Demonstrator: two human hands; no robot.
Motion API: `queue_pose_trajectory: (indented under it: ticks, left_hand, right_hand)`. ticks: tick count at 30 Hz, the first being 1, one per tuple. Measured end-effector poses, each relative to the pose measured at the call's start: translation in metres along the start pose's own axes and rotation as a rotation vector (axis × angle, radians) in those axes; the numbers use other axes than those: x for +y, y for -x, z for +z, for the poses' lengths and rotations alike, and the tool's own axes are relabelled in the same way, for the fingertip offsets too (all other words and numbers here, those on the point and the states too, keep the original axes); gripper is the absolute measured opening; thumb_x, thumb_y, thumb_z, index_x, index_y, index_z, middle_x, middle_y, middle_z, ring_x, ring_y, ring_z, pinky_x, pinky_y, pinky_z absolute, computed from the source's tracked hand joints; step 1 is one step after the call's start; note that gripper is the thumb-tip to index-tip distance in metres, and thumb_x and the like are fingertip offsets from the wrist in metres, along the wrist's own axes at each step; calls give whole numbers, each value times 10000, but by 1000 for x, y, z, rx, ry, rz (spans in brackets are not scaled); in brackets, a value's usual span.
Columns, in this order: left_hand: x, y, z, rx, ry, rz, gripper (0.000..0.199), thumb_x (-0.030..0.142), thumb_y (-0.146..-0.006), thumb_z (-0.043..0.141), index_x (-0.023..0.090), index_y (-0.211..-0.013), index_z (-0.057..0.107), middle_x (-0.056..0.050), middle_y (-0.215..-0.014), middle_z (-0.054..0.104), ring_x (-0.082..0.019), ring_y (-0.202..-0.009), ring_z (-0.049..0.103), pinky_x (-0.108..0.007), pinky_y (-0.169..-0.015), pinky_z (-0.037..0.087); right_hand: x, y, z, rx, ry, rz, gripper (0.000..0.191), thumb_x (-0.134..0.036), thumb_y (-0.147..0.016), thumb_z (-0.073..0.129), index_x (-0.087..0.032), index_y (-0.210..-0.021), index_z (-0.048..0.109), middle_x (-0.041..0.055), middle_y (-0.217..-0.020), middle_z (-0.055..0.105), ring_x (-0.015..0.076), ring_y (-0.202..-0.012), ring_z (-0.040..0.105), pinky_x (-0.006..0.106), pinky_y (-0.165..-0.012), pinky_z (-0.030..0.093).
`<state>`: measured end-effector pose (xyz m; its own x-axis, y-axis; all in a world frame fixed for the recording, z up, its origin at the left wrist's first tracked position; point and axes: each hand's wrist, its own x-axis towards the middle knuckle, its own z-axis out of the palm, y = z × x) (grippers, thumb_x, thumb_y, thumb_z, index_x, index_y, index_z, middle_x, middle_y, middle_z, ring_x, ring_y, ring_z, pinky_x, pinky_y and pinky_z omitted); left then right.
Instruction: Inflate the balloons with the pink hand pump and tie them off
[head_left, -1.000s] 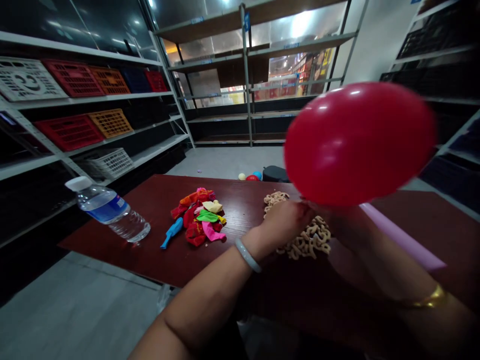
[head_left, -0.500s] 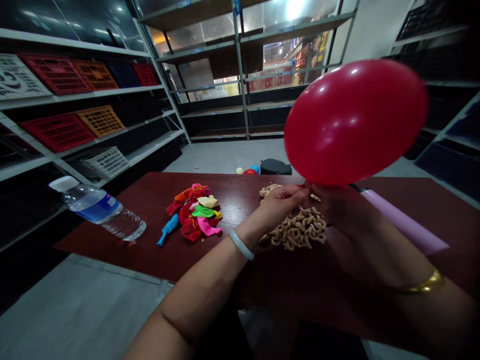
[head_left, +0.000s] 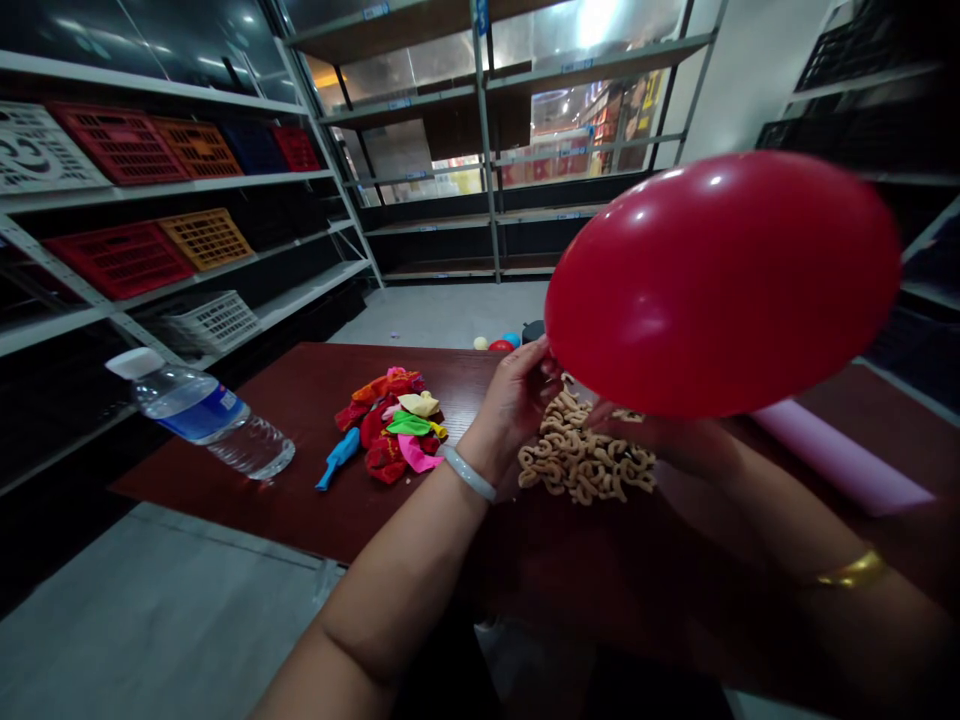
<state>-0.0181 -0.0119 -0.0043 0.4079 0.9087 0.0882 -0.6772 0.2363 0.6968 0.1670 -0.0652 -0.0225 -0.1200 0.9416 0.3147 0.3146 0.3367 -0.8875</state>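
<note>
Right now, the fingers of the left hand [head_left: 514, 405] are bent inward, their tips at the lower left end of the big red balloon [head_left: 720, 285]; whether they pinch its neck cannot be told, as the meeting place is dark and partly hidden. The fingers of the right hand [head_left: 675, 440] point left beneath the balloon, over the curly pieces, and shadow and the balloon's edge hide too much to tell whether they are spread or pressed together. The balloon is blown up and round-sided, raised above the right part of the table [head_left: 285, 400], its long side running left to right. A pale bangle [head_left: 469, 474] circles the left wrist and a gold bracelet [head_left: 853, 571] the right. Between the hands and below them lies a heap of tan curly pieces [head_left: 589, 455] on the tabletop. To the right, a pinkish-purple tube [head_left: 844, 460] lies slantwise, its far end passing behind the balloon. Left of the left hand is a loose pile of limp balloons [head_left: 390, 425] in red, orange, cream, green, yellow, pink and blue. Farther left, a clear bottle [head_left: 217, 415] with a white cap and blue label is on the table. Beyond the far edge, small round balloons [head_left: 501, 345] show near a dark object [head_left: 532, 331]. Crates [head_left: 124, 145] sit on the left shelves [head_left: 180, 188], and more shelves [head_left: 493, 190] stand at the far side.
</note>
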Motion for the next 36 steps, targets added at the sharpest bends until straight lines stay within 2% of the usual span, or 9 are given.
queue_pose_trajectory:
  ticks: [4,9,13,16,18,21,24,30,36]
  left_hand:
    - [5,-4,-4,69,121,-36,191,261,-802,731,153,-733,590,41,-611,476,-54,-554,481,-166,-462,298]
    - [4,-4,-7,60,157,-16,152,234,-796,740,149,-775,616,39,-643,511,-51,-575,502,-170,-477,325]
    - [4,-5,-8,62,182,-9,164,225,-799,741,150,-762,600,40,-634,488,-49,-553,477,-167,-452,303]
    - [5,-7,-8,68,194,-16,192,242,-812,735,150,-739,584,36,-626,474,-53,-550,472,-165,-444,298]
    - [5,-8,-9,74,193,-21,199,260,-823,730,150,-742,585,35,-627,477,-55,-549,473,-166,-450,308]
    - [2,-8,-8,84,185,-7,178,261,-827,729,151,-767,602,28,-654,518,-57,-558,490,-171,-460,320]
    - [-5,-4,-5,78,139,-29,145,259,-830,728,153,-814,630,9,-746,607,-60,-586,527,-174,-475,341]
    - [-21,8,3,-70,-37,-238,213,339,-828,732,137,-821,667,-44,-811,687,-89,-616,600,-211,-575,452]
    - [-32,11,9,-91,-155,-190,206,283,-762,793,99,-783,704,-67,-775,686,-140,-692,668,-283,-740,532]
  right_hand:
    - [15,1,8,-364,481,-321,117,-372,-799,731,-328,-885,797,30,-944,719,217,-947,624,406,-912,448]
    - [25,2,16,-408,809,-335,106,-309,-824,689,-302,-874,783,55,-973,712,261,-971,593,447,-876,433]
    - [14,0,10,-214,495,-251,184,-391,-852,644,-246,-787,735,66,-907,708,230,-902,614,427,-860,464]
    - [-3,2,-1,66,-26,103,267,-498,-795,699,-240,-861,713,58,-833,716,212,-750,647,385,-702,521]
    - [-14,4,-10,151,-324,313,294,-507,-762,735,-247,-895,703,50,-791,719,202,-642,647,370,-593,524]
    - [-24,6,-19,219,-553,329,244,-459,-751,755,-246,-858,701,62,-873,736,225,-734,692,409,-671,565]
    - [-28,6,-22,256,-562,317,206,-426,-752,760,-244,-829,701,68,-898,746,233,-776,702,433,-735,576]
    - [-20,4,-15,254,-509,369,274,-427,-677,826,-228,-825,710,52,-788,746,214,-654,690,348,-583,564]
    - [-4,0,-4,271,-362,226,231,-398,-678,830,-234,-819,750,26,-821,751,181,-724,674,355,-753,549]
